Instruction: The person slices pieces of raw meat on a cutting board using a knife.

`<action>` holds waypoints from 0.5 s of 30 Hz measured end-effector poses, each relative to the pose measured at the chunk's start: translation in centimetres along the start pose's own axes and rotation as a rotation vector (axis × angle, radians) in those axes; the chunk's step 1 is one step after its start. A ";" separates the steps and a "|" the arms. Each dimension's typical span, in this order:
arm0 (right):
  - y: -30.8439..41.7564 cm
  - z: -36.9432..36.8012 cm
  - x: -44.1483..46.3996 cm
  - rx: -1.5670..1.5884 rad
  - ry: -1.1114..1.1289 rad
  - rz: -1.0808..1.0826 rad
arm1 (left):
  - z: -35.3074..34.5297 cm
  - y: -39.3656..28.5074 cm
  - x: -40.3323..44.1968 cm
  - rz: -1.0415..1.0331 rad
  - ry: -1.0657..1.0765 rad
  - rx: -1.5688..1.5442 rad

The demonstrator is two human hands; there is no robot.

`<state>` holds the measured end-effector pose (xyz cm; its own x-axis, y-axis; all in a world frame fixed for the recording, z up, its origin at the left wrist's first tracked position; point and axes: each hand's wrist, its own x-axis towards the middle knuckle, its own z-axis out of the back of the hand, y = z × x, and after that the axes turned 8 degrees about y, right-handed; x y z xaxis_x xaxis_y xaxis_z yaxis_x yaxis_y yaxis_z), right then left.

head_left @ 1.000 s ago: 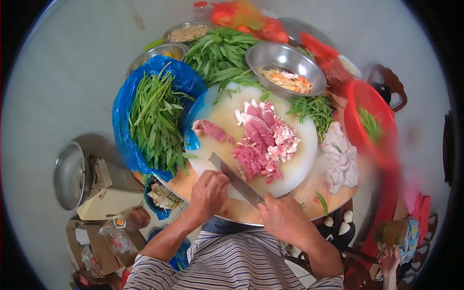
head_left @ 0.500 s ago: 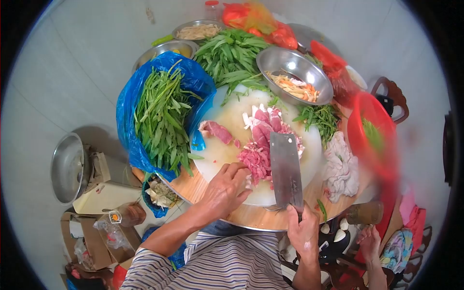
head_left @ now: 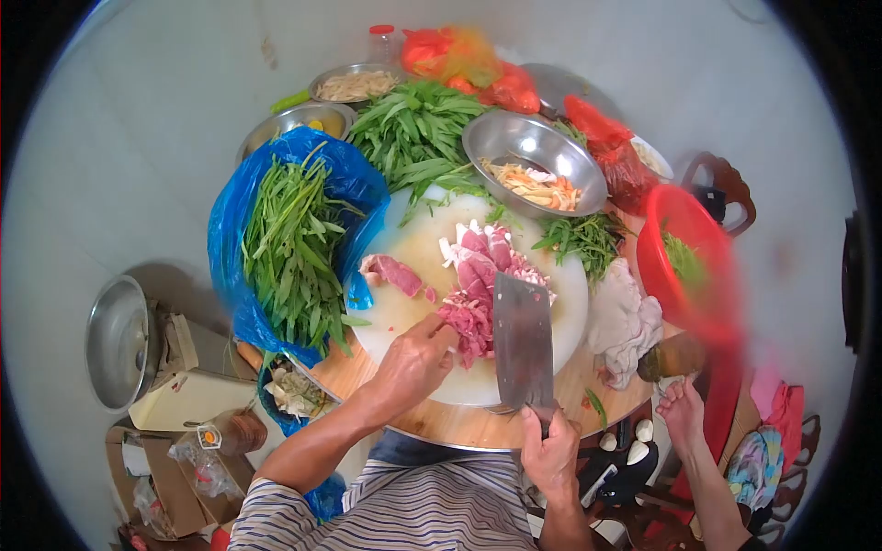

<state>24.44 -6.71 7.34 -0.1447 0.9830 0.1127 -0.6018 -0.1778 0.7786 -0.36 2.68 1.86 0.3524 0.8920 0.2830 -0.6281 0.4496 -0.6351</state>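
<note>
A round white cutting board (head_left: 400, 335) carries a pile of sliced red meat (head_left: 470, 326) and a separate meat chunk (head_left: 390, 273). At the pile's lower left edge is my left hand (head_left: 412, 360), its fingers curled in and the tips against the meat; whether they pinch a piece is hidden. My right hand (head_left: 551, 455) is closed round the handle of a cleaver (head_left: 524, 340). The broad blade lies over the board along the pile's right side, pointing away from me.
Leafy greens fill a blue plastic bag (head_left: 225, 220) at left. Behind the board stands a metal bowl (head_left: 588, 174) of shredded food. On the right are a white cloth (head_left: 625, 321), a blurred red basket (head_left: 648, 243), a brownish jar (head_left: 675, 356) and another person's hand (head_left: 680, 409).
The view has shifted, so most things appear further left and lower. My left fingers have curled in more. On the right, the other person's hand and the jar have moved up toward the table.
</note>
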 end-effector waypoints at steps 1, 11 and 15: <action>0.1 0.1 -0.2 0.001 -0.011 0.015 | 0.1 0.2 0.0 -0.004 -0.049 -0.003; -2.9 1.6 -1.9 0.421 -0.298 -0.221 | 4.3 -2.8 6.7 0.187 0.106 -0.624; -3.6 1.6 -2.2 0.495 -0.299 -0.246 | 0.9 -3.3 12.2 -0.223 0.204 -0.304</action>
<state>28.17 -8.17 5.29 0.2210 0.9753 0.0056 -0.1443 0.0271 0.9892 5.35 12.10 8.05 0.6059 0.7332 0.3087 -0.2988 0.5694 -0.7658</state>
